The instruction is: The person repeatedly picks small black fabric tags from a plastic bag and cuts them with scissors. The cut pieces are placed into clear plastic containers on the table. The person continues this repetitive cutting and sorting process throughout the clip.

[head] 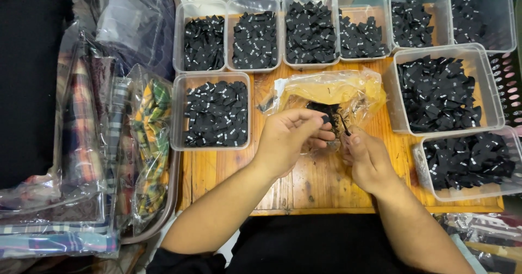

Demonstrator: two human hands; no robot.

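Clear plastic tubs stand on the wooden bench [228,170], each holding small black fabric labels with pale print. Four tubs sit in a row along the far edge: the first [204,40], second [254,34], third [310,32] and fourth [363,29]. Two more tubs [418,15] and [484,15] lie further right in the same row, also filled with labels. A larger tub [211,112] stands on the left, nearer the person. On the right are a large tub [441,89] and, nearer the person, another tub [470,162], both well filled.

Between the left and right tubs lies a crumpled yellowish clear plastic bag [331,91], with a small clump of black labels [326,109] showing through it at its near edge.

The left hand [291,138] is curled, thumb and fingertips pinched on a black label [325,119] just in front of the bag. The right hand [367,159] is closed narrowly, thumb and forefinger nipping a thin dark piece [345,127]; whether it is a label on edge or a thread cannot be told. The two hands are close together, almost touching, directly before the bag.

To the left of the bench are stacked plaid fabric pieces in clear bags [87,143].
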